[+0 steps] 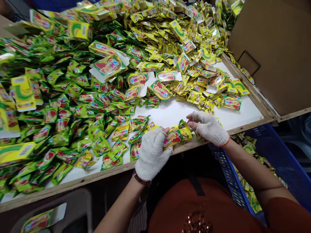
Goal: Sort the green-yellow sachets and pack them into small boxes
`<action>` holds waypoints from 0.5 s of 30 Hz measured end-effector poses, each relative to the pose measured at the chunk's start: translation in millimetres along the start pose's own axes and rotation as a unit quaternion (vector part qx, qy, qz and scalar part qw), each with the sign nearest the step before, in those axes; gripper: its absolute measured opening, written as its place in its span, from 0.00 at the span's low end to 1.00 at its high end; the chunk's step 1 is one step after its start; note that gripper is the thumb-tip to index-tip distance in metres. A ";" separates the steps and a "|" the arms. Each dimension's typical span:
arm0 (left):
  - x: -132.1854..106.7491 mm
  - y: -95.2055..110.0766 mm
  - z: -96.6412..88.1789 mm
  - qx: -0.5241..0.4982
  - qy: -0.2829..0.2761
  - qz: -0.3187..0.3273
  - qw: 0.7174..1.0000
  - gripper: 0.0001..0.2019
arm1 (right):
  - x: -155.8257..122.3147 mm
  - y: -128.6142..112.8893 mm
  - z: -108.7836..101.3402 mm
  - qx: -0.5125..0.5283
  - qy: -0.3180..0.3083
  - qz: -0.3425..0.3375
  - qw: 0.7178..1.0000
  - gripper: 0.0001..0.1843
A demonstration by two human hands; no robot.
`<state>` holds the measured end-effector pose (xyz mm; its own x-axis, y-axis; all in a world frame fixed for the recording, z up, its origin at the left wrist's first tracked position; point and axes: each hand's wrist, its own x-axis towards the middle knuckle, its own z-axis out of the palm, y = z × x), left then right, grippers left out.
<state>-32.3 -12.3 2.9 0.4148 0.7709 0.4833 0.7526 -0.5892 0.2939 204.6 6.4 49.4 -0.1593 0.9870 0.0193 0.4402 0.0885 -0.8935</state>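
where the person's orange top filled the bottom of the view, a beaded bracelet (139,178) sat on the wrist of the left hand (152,153), which wore a white fingerless knit glove. its grip was pressed together around the near end of a small carton (178,135), yellow and green with a red fruit print. the right hand (209,127), gloved the same way, met the other end of the carton, its grip pinching that end with bare fingertips (190,122). the carton hung between the two hands, just above the front wooden edge of the table (170,113).

low at the left, a flat unfolded carton (41,220) lay on a grey seat. to the person's right, below the table edge, a blue plastic crate (274,152) held more yellow-green packets.

on the white table top, just beyond the left hand, green sachets (73,106) lay in a loose spread that thickened into a deep heap across the whole left side. a bare white patch stayed open in front of the hands. past it, several flat carton blanks (109,64) rested on the sachets, white flaps showing, near the middle of the table. further back and to the right, yellow sachets (170,32) were piled up to the far edge, with more blanks scattered among them. a large brown cardboard sheet (274,48) stood against the right rim of the table.
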 end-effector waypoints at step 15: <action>-2.0 -3.1 -1.3 0.013 0.016 0.067 0.998 0.27 | -8.5 -3.4 13.0 0.046 -0.080 0.109 0.990 0.12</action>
<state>-36.2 -12.4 2.0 0.4954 0.6776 0.5435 0.7048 -0.6793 0.2044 192.9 -4.0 46.4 -0.2104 0.9469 -0.2433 0.3983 -0.1443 -0.9058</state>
